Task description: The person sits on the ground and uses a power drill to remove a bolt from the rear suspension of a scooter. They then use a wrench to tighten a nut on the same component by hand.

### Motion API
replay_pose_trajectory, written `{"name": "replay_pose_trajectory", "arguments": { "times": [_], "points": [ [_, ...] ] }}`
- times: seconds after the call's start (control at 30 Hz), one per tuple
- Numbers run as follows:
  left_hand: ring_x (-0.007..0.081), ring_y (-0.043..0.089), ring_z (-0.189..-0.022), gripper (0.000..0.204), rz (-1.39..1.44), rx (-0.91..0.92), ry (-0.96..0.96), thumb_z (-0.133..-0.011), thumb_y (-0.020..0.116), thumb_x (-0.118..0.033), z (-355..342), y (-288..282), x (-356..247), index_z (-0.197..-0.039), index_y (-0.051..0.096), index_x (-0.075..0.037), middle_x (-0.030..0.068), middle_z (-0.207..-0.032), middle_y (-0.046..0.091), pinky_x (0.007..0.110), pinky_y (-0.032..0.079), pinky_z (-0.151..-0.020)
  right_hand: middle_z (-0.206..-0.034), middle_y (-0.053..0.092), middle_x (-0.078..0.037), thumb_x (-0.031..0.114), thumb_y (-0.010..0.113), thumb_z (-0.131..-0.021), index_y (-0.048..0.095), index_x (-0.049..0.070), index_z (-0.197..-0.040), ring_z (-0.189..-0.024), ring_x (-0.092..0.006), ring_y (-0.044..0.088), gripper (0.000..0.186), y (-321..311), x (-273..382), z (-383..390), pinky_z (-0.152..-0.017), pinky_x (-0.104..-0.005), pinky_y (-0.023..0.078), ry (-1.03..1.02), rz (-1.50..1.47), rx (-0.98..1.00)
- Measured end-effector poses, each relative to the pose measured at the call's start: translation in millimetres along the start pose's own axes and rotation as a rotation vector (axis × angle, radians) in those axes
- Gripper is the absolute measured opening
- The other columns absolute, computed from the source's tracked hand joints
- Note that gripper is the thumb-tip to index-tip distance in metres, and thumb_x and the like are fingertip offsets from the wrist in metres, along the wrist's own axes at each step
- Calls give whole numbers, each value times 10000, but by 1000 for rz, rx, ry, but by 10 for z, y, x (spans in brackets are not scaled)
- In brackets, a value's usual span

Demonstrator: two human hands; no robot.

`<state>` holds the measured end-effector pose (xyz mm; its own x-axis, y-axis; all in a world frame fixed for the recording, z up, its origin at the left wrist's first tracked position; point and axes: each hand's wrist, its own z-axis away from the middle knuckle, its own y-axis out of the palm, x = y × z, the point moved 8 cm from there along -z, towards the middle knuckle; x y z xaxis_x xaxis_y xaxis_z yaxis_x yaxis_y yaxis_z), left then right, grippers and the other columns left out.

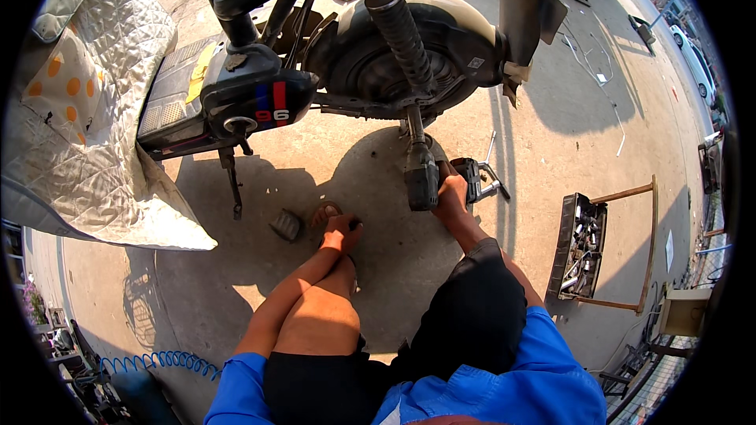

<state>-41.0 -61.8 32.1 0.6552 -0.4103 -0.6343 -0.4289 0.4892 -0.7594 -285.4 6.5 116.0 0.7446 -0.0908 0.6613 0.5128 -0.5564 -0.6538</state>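
My right hand [451, 195] grips a dark cordless impact wrench [421, 179], whose battery end shows just right of my fingers. The nose of the wrench points away from me and meets the lower end of the shock absorber [400, 35], at the hub of the rear wheel [362, 59]. Whatever fastener it meets there is hidden. Near my left knee, my left hand [340, 234] is closed, with a small dark thing at its fingers that I cannot make out. The electric scooter [256, 94] stands across the far side, its footboard to the left.
A quilted cover [118, 39] hangs over the scooter's front at left. By the wrench lies a metal hand tool [494, 177]. A black tray [563, 252] of sockets and metal parts sits at right, beside a rusty frame [652, 244]. A blue coiled hose [169, 360] lies lower left.
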Motion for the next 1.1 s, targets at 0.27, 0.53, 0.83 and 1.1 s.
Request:
{"name": "replay_pose_trajectory", "arguments": {
  "times": [0.27,0.53,0.83,1.1],
  "points": [
    [333,669,-838,199,51,19,-16,-783,636,-173,-37,135,143,-889,678,-10,189,-846,686,385,524,-762,-884,605,-197,199,734,-712,545,48,-913,-787,-420,598,314,4,-28,4,-635,-448,471,10,-15,-3],
    [331,670,-829,205,16,-17,32,-782,637,-178,-24,87,83,-889,673,-7,187,-839,685,384,524,-751,-930,620,-192,190,738,-704,554,46,-986,-831,-407,606,366,16,-48,10,-662,-431,479,37,38,32],
    [334,671,-826,212,4,-2,26,-777,646,-181,-22,32,11,-904,678,-14,190,-840,684,384,525,-753,-976,614,-195,175,731,-687,553,23,-1128,-881,-401,601,500,35,-91,12,-703,-419,493,16,89,40],
    [333,672,-825,215,-27,5,34,-781,645,-184,-27,26,-17,-915,681,-20,191,-844,685,382,525,-755,-1064,588,-216,142,670,-753,513,5,-1167,-923,-430,581,463,-23,-63,133,-748,-448,487,4,103,57]
  ]
}}
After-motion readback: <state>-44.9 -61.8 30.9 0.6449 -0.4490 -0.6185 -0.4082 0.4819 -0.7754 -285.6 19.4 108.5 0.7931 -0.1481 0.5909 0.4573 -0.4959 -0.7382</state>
